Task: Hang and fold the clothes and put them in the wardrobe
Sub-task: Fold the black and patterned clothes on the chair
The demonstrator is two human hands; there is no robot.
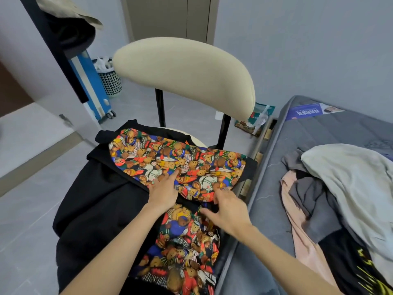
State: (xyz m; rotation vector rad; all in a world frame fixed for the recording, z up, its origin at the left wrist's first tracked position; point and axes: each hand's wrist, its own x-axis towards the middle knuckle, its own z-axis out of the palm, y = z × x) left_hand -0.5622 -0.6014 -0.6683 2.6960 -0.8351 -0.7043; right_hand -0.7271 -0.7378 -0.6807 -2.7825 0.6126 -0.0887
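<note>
Our left hand [164, 189] lies flat, fingers straight, pressing on the bear-print garment [170, 158]. Our right hand [228, 209] bends its fingers onto the folded edge just beside it, and we cannot tell whether it grips the cloth. That garment spreads over the seat of the cream-backed chair [191, 71], and a pile of clothes [344, 177] lies on the bed [319, 128] to the right.

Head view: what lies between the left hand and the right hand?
Only the bear-print garment: the left hand presses it, the right hand grips its fold, shown in the head view.
</note>
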